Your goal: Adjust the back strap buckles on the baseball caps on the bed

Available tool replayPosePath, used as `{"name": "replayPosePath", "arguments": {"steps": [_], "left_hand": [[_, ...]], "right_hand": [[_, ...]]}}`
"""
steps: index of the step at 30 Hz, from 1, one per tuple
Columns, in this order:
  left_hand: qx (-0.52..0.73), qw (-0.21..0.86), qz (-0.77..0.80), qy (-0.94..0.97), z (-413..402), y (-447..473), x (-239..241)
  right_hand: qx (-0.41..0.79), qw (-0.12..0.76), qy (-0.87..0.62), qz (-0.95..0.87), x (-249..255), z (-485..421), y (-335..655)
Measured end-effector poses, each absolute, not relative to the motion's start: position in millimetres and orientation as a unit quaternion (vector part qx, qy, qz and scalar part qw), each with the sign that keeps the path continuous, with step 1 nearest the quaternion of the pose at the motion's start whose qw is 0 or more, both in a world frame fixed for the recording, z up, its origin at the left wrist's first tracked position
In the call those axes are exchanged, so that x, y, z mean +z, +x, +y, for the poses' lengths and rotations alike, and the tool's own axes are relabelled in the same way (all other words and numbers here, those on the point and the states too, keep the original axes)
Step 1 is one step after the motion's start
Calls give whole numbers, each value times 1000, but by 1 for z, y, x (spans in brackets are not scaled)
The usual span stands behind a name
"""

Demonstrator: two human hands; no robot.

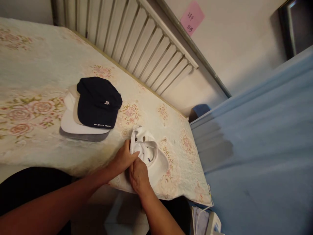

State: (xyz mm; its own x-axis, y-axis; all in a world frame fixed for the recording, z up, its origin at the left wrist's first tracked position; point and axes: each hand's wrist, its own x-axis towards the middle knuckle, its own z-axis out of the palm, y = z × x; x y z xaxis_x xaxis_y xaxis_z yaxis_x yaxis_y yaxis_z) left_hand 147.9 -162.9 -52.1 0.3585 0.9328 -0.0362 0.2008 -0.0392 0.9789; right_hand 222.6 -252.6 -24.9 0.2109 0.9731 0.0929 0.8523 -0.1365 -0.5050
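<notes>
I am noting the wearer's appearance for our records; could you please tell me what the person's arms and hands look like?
The left hand and right hand are ungloved, and no ring, watch or bracelet shows on either. Both arms are bare as far as the picture's edge, with no sleeve in view.

White cap (149, 153), crumpled, near bed edge

Holding a white cap (156, 160) at the near edge of a flowered bedspread (36, 58), pinching its back rim with the left hand (123, 160) and gripping it from the near side with the right hand (139, 176), well apart from a navy cap (97, 104) lying on stacked pale caps (70, 125) below a radiator (137, 39).
</notes>
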Motion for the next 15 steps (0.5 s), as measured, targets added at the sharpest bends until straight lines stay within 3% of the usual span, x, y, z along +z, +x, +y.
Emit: {"name": "replayPosePath", "arguments": {"steps": [4, 7, 15], "left_hand": [[304, 471, 504, 657, -161, 144, -47], [318, 479, 499, 649, -158, 142, -45], [349, 481, 485, 642, -159, 143, -48]], "right_hand": [[206, 272, -685, -644, -22, -253, 225], [160, 282, -669, -669, -28, -251, 243], [44, 136, -677, -722, -60, -221, 287]]}}
